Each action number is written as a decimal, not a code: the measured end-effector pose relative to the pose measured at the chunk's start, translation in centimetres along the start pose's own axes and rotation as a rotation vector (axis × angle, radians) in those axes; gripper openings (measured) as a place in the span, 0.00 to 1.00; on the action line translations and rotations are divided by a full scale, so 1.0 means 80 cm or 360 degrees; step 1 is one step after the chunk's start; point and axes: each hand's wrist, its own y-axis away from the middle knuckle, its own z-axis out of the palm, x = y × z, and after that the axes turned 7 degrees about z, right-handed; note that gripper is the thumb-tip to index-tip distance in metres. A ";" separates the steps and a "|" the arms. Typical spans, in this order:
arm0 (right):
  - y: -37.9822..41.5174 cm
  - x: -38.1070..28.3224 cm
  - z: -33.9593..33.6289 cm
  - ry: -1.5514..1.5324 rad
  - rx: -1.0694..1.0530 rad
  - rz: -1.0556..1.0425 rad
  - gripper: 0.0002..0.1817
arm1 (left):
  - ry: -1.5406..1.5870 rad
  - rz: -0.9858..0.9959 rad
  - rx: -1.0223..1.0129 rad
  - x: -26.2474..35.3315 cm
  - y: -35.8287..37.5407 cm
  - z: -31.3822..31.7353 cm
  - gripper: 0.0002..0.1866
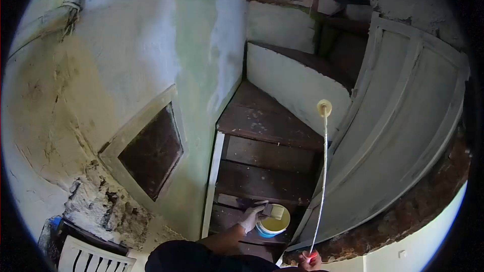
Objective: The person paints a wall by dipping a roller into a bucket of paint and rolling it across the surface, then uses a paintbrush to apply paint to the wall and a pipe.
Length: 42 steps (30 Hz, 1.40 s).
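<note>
My left hand point(248, 217), in a pale glove, is closed on a wide paintbrush point(274, 211) whose bristles rest over the mouth of a paint bucket point(283, 224). The bucket is white and blue, with cream paint inside, and stands on a dark wooden stair. At the bottom edge my right hand point(308, 262) is wrapped round the red grip of a long white pole point(322, 181). A round, cream-coloured end piece point(324, 107) tops the pole, in front of the white stair riser.
Dark wooden steps point(257, 121) wind upward to the right. A curved panelled partition point(388, 121) borders them. The left wall point(136, 45) has patchy paint, a framed diamond-shaped opening point(154, 151) and crumbling plaster point(108, 206). A white slatted object point(91, 257) is at lower left.
</note>
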 end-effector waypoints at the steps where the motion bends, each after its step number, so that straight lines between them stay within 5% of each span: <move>1: -0.001 -0.012 0.012 -0.0035 0.0108 0.0050 0.07 | -0.0015 0.0035 -0.0022 0.012 0.003 0.009 0.18; 2: -0.003 -0.019 0.016 0.0024 0.0239 0.0057 0.07 | -0.0040 0.0125 -0.0060 0.029 0.010 0.025 0.17; 3: -0.014 -0.013 -0.007 0.0099 -0.0036 0.0019 0.06 | -0.0063 0.0211 -0.0093 0.044 0.020 0.039 0.17; 8: -0.050 -0.026 0.009 0.0121 -0.0194 -0.0315 0.06 | -0.0181 0.0584 0.0048 0.101 0.051 0.080 0.21; 15: -0.085 0.005 0.001 0.0128 -0.0241 0.0084 0.09 | -0.0434 0.1121 0.0320 0.176 0.086 0.115 0.22; 23: -0.132 -0.001 -0.008 0.0196 -0.0302 0.0036 0.10 | -0.0239 0.1776 0.0339 0.280 0.153 0.211 0.20; 29: -0.140 -0.022 0.013 0.0191 -0.0422 0.0127 0.09 | -0.0935 0.2834 0.0787 0.392 0.218 0.329 0.24; 31: -0.148 -0.015 0.012 0.0216 -0.0445 0.0095 0.07 | -0.1059 0.3288 0.0669 0.449 0.225 0.342 0.22; 35: -0.140 -0.038 0.024 0.0135 -0.0542 0.0156 0.08 | -0.1175 0.3641 0.0628 0.555 0.213 0.384 0.23; 39: -0.150 -0.003 0.014 0.0279 -0.0511 -0.0051 0.07 | -0.1346 0.3910 0.0815 0.617 0.197 0.430 0.12; 41: -0.133 -0.015 0.018 -0.0018 -0.0606 0.0203 0.07 | -0.1743 0.4183 0.0781 0.638 0.192 0.445 0.17; 42: -0.131 -0.013 0.025 0.0012 -0.0560 0.0077 0.08 | -0.1856 0.3939 0.1008 0.638 0.198 0.451 0.16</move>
